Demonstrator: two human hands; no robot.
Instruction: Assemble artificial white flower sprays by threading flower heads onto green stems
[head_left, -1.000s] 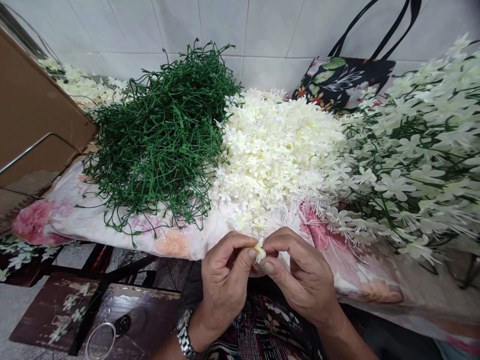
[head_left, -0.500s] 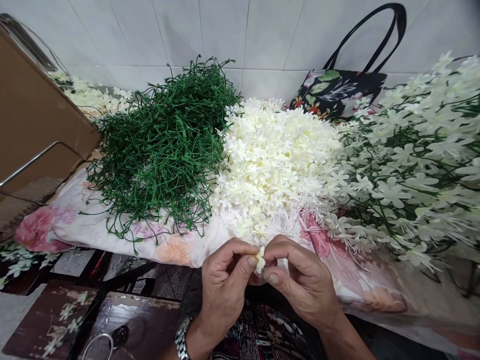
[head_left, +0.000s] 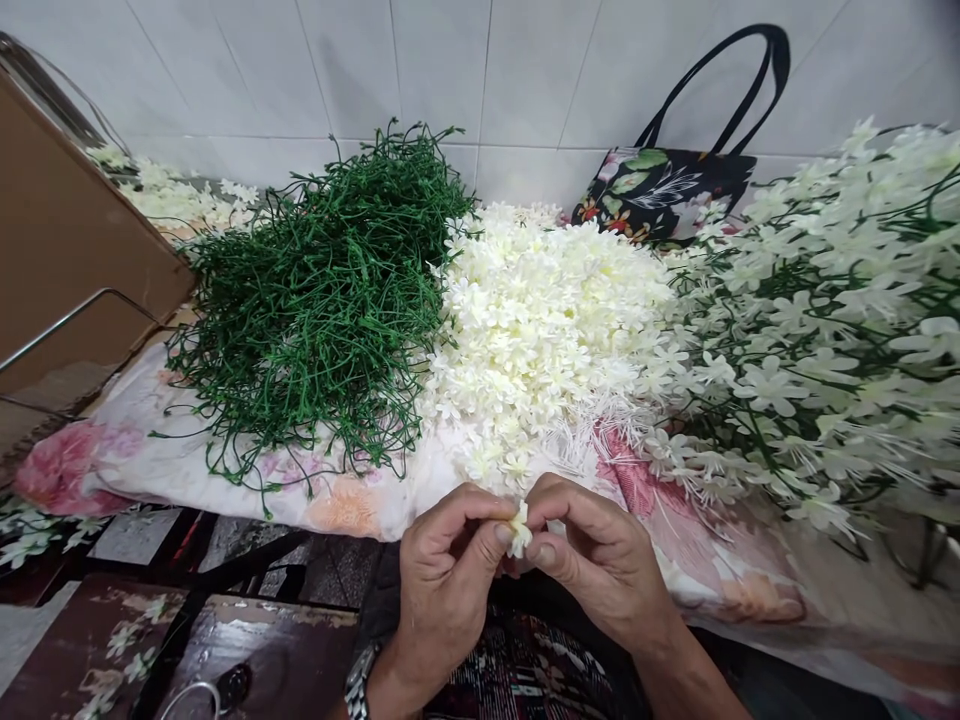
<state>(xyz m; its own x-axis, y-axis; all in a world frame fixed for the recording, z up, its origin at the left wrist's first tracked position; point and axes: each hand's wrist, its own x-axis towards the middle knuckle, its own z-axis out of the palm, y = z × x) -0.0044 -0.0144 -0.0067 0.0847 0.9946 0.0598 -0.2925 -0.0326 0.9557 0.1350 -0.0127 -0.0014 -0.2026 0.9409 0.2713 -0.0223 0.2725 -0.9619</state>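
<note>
Between my two hands, over the table's front edge, is a small cream artificial flower (head_left: 519, 532). My left hand (head_left: 454, 575) pinches it between thumb and forefinger. From the other side, my right hand (head_left: 600, 570) has its thumb and forefinger closed at the petals; whether a thin part lies in that pinch is hidden. Just beyond my hands spreads a heap of loose cream flower heads (head_left: 547, 310). To its left lies a tangled pile of green plastic stems (head_left: 322, 300). White thread-like stamens (head_left: 574, 440) lie near the front of the flower heap.
A floral cloth (head_left: 262, 490) covers the table. Assembled white flower sprays (head_left: 810, 360) fill the right side. A black floral bag (head_left: 664, 190) leans on the tiled wall (head_left: 435, 60). A cardboard box (head_left: 82, 220) stands at left, above brown stools (head_left: 255, 650).
The camera view has shifted slightly. My hands stay together at the small flower, with the right fingers now a little closer against its petals.
</note>
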